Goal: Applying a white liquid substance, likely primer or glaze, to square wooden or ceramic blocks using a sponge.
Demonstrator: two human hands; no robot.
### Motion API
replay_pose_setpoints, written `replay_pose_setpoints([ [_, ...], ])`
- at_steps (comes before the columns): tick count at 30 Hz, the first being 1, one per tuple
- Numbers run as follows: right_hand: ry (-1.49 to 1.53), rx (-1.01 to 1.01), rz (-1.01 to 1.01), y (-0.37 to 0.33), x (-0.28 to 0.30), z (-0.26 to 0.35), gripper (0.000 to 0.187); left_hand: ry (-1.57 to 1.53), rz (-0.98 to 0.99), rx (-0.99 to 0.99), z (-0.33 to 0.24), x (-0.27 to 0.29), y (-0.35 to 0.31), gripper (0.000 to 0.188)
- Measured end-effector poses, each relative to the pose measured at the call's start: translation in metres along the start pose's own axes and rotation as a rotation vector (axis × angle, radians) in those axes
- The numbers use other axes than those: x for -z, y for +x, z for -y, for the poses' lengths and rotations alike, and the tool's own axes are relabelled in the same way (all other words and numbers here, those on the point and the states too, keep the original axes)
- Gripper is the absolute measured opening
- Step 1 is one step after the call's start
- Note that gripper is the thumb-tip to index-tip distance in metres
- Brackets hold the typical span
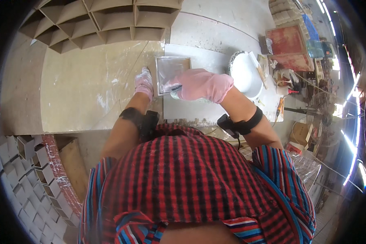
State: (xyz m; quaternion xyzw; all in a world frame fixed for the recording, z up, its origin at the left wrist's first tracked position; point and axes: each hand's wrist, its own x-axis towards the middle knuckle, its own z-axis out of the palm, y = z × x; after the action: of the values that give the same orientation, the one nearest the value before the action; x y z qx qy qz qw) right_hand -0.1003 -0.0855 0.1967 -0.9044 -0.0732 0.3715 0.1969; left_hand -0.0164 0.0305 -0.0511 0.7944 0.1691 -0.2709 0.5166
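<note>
Pink-gloved right hand (204, 85) | grip closed around dark tool (175, 88) | left hand (144, 83) beside shallow box (166, 68), grip: cannot tell

Workshop; paint-smeared worktable (77, 95); 1 round tub (232, 65); stacked boxes (20, 191)

shallow rectangular box (170, 67), pale rim, lying flat

You have bright, diffuse light on the counter (187, 112), while blown-out strips of light (349, 141) glare at far right; straight edges bow toward the black rim, and the right-hand background looks soft.
</note>
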Motion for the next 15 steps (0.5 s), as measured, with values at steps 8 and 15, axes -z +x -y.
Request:
replay_pose_setpoints([
  [8,-0.006,-0.008,-0.033,-0.009,-0.016,0.012,0.048,-0.052,0.021,0.035,0.015,-0.006,0.016,0.059],
  [15,-0.079,-0.132,-0.003,-0.032,-0.012,-0.004,0.041,-0.331,0.109,0.119,0.025,-0.008,0.024,0.057],
])
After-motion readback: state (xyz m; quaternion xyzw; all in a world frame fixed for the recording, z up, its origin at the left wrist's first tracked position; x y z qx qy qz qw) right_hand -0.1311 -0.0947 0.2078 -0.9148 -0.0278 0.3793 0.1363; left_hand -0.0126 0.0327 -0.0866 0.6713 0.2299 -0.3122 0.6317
